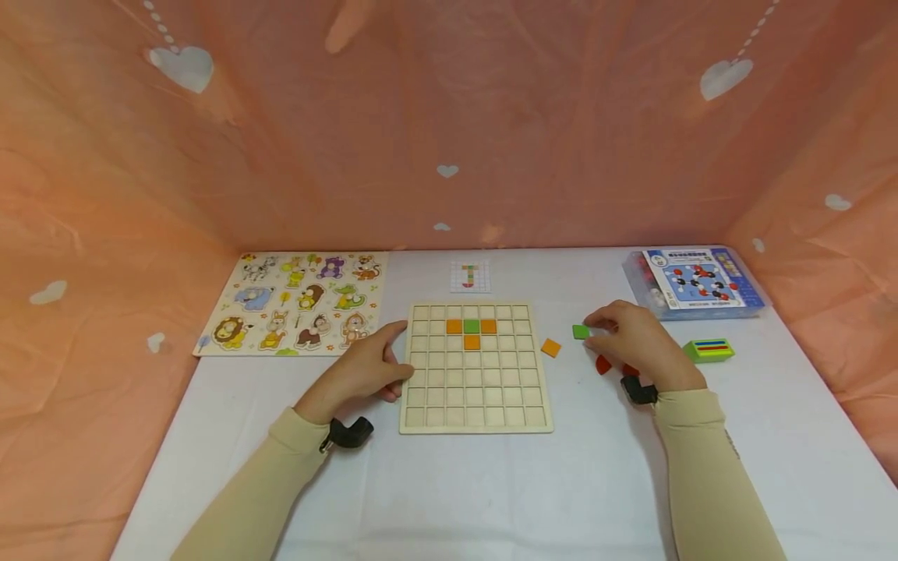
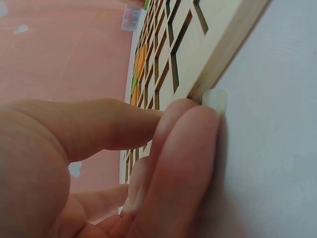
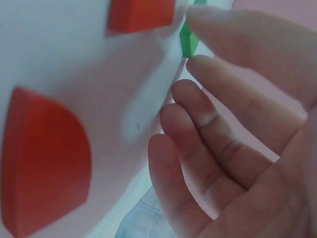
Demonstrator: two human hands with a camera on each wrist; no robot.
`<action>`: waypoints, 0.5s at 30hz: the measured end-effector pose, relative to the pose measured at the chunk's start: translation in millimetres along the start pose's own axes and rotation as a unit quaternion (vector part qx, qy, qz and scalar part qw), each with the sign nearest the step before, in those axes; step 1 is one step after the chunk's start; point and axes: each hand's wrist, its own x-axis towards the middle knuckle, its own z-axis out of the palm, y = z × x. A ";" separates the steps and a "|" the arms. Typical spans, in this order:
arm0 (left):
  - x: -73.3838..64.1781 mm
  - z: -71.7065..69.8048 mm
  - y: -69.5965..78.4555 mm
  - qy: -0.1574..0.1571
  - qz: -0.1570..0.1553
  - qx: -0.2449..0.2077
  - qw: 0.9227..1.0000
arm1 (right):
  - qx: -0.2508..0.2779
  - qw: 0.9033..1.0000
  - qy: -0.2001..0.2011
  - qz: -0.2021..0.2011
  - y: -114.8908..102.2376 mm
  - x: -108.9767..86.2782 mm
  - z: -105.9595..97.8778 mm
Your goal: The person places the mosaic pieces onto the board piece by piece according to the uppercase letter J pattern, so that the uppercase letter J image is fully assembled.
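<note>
A square wooden grid board [image 1: 436, 397] lies flat on the table, with orange tiles [image 1: 471, 342] and a green tile [image 1: 471, 326] set in its upper cells. My left hand [image 1: 368, 365] rests at the board's left edge, index finger and thumb touching the rim; the left wrist view shows fingertips [image 2: 190, 126] against its side. To the right of the board, my right hand [image 1: 627, 336] pinches a loose green tile [image 1: 581, 332] between thumb and index finger. Red rounded pieces [image 3: 52, 158] lie under that hand, partly hidden in the head view.
A loose orange tile [image 1: 551, 347] lies between board and right hand. Behind the board is a pattern card [image 1: 470, 276]. An animal puzzle [image 1: 295, 304] lies at left. A boxed molecule set [image 1: 701, 284] and a green striped block [image 1: 709, 351] stand at right. Pink cloth encloses the table.
</note>
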 end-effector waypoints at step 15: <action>-0.5 -0.5 -0.9 0.001 -0.001 0.002 1.000 | 0.003 1.000 -0.007 0.015 -0.5 1.8 2.6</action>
